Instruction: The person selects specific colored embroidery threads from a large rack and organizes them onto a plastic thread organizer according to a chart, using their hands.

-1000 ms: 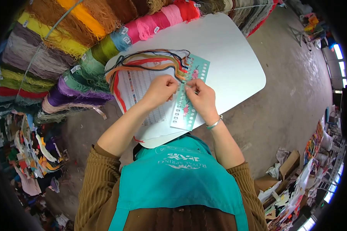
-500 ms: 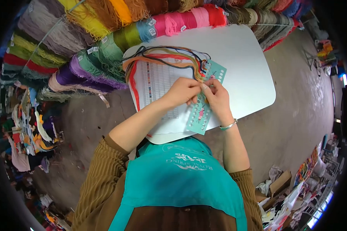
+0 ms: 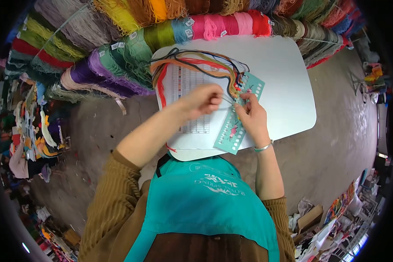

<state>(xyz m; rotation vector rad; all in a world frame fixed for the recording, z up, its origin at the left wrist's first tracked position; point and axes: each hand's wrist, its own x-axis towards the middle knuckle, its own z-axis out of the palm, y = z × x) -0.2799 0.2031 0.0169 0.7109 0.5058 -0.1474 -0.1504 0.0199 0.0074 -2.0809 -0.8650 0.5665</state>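
A teal thread card [image 3: 228,139] with rows of punched holes and a pink flower print lies slanted on the white board. My right hand [image 3: 253,117] pinches its left side near the middle, thumb and fingers closed on it. Left of the card, my left hand [image 3: 201,101] is closed on thin grey thread [image 3: 225,99] that runs taut to the card by my right thumb. Hanks of embroidery thread [image 3: 196,61] in orange, red, olive and dark shades are fastened along the card's upper holes and trail left across the board.
Under the threads, a printed chart [image 3: 192,126] lies on the white board [image 3: 288,87]. Racks of coloured thread skeins [image 3: 161,37] border the board's far and left sides. Cardboard boxes [image 3: 310,218] stand on the floor at lower right.
My left hand has moved left, away from the card, drawing the grey thread out. My right hand stays at the card. The whole view has shifted slightly.
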